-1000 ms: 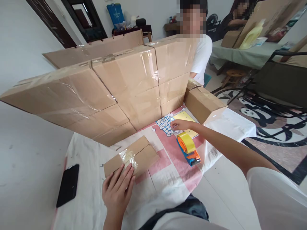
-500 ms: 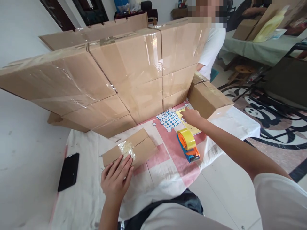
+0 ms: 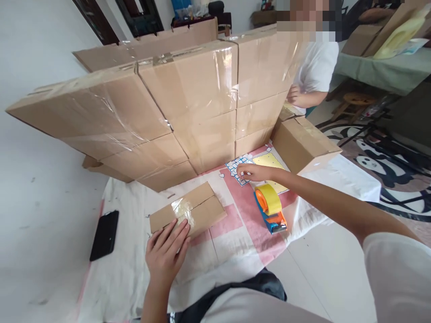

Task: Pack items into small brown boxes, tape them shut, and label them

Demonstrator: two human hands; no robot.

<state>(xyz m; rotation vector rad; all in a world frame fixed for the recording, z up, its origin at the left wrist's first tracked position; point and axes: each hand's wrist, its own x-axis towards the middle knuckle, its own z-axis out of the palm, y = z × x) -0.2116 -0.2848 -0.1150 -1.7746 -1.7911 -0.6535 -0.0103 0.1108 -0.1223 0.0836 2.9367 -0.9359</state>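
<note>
My left hand lies with outstretched fingers on the near edge of a small flat cardboard box, which has clear tape across its top. To the right, my right hand hovers over or touches a patch of small white pieces with blue edges. Its fingers are curled together, and whatever they may hold is too small to make out. Beside that patch lies a yellow sheet, partly covered by my forearm. A blue and orange tape dispenser with a yellow roll sits just nearer to me.
A tall wall of taped cardboard boxes stands along the table's far side. Another carton sits at the right end, with a person in a white shirt behind it. A black phone-like device lies on the cloth at left.
My right hand has moved left from the yellow sheet to the white pieces, its fingers curling in. My left hand stays on the box. The view has shifted, and the other person's hand now shows.
</note>
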